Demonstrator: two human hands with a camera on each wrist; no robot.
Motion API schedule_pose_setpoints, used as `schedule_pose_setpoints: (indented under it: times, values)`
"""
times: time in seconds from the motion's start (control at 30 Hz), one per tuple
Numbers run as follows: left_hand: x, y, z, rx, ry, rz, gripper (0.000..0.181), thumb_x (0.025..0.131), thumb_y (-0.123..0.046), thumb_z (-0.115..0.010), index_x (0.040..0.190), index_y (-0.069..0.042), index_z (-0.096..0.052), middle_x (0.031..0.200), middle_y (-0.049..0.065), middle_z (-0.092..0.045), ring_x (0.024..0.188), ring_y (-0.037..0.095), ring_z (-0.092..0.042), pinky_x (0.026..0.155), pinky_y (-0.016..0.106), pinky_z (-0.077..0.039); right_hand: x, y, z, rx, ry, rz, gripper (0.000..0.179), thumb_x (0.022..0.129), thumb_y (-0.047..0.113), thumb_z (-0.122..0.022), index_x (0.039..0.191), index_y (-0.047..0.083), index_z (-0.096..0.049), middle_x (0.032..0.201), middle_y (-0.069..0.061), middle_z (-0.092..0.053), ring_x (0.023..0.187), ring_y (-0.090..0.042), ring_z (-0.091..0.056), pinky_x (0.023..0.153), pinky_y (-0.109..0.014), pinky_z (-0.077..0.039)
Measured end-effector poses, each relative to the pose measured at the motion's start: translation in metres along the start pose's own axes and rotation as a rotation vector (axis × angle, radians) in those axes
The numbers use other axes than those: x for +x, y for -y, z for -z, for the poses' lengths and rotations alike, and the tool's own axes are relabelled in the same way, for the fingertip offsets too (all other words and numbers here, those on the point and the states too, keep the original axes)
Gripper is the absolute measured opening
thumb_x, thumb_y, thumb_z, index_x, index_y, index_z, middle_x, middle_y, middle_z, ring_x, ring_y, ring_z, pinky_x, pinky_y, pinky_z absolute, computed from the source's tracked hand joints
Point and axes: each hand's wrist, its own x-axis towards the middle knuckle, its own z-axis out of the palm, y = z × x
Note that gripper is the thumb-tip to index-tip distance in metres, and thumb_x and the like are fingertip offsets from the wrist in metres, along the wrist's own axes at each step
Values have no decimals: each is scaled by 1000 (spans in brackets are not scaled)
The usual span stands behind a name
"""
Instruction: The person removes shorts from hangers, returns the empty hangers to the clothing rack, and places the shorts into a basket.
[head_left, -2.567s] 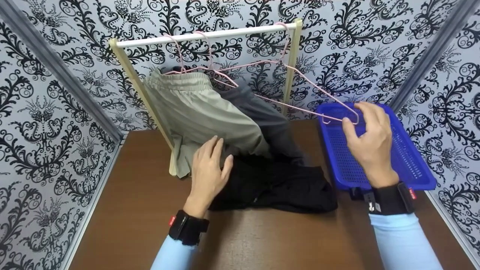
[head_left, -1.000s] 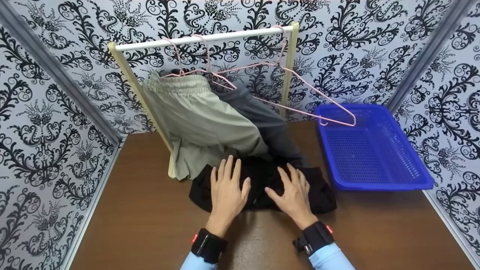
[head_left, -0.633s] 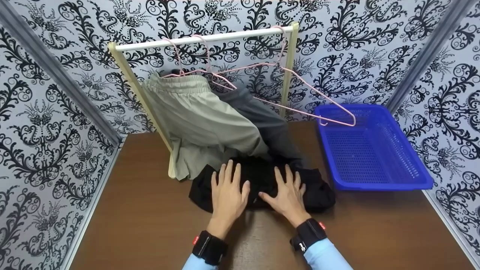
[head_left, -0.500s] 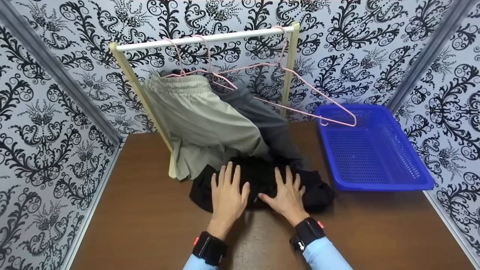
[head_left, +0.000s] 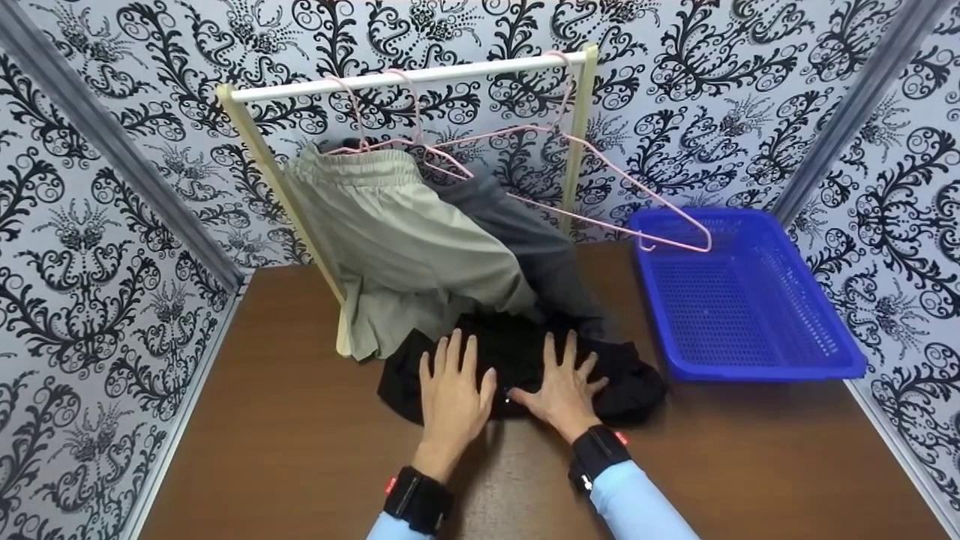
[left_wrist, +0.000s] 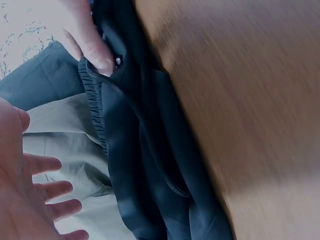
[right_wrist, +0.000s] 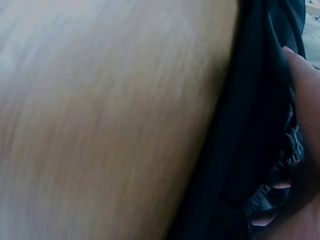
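Black pants (head_left: 502,349) with an elastic waistband and a drawstring (left_wrist: 150,135) lie bunched on the brown table. My left hand (head_left: 454,397) is over their left part, fingers straight and slightly apart; the left wrist view shows its palm facing the waistband, holding nothing. On their right part my right hand (head_left: 564,386) rests with spread fingers, thumb pointing left. In the left wrist view, that thumb touches the cloth beside the drawstring at the waistband. Some right fingertips are partly hidden by the cloth in the right wrist view.
Behind stands a rack with a white rod (head_left: 487,68). Light grey pants (head_left: 420,232) and dark grey pants (head_left: 540,240) hang there on pink hangers, touching the black pants. A bare pink hanger (head_left: 707,238) reaches over the blue basket (head_left: 765,373) at right. Patterned walls enclose the table.
My right hand has come from the bare hanger down to the black pants, then shifted a little left, bunching their right end inward. My left hand moved onto them and now stays nearly still.
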Motion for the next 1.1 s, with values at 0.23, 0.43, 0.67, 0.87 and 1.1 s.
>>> schedule_pose_setpoints:
  times: [0.23, 0.43, 0.67, 0.87, 1.1]
  values:
    - [-3, 2, 0, -1, 14, 21, 57, 100, -40, -61, 145, -5, -58, 151, 19, -53, 138, 41, -50, 111, 66, -36, 1, 2, -8, -71, 20, -18, 125, 73, 63, -86, 166, 14, -20, 172, -22, -5, 143, -72, -7, 100, -90, -15]
    - [-2, 4, 1, 0, -1, 28, 57, 98, -37, -65, 145, -5, -58, 150, 19, -54, 137, 41, -50, 110, 65, -37, 3, 3, -2, -113, 2, -8, 115, 73, 56, -89, 163, 11, -31, 169, -23, -20, 139, -74, -18, 96, -91, -23]
    - [-4, 5, 3, -4, 13, 34, 59, 99, -37, -64, 147, -6, -55, 150, 19, -53, 137, 41, -50, 111, 65, -35, 8, 5, 10, -100, 79, -48, 96, 82, 44, -87, 158, 8, -41, 163, -23, -34, 140, -71, -21, 98, -90, -23]
    - [-4, 5, 2, 3, 23, 31, 58, 100, -39, -61, 147, -5, -56, 150, 19, -54, 137, 41, -50, 110, 65, -37, 11, 3, 17, -97, 53, -41, 78, 84, 29, -87, 148, 3, -51, 152, -22, -49, 135, -68, -33, 93, -87, -34]
    - [-4, 4, 2, -12, 39, 44, 57, 99, -37, -64, 146, -5, -57, 150, 18, -54, 137, 40, -50, 111, 65, -36, 10, -6, 22, -103, -38, 20, 57, 87, 5, -77, 141, 1, -58, 139, -24, -58, 120, -62, -48, 81, -78, -47]
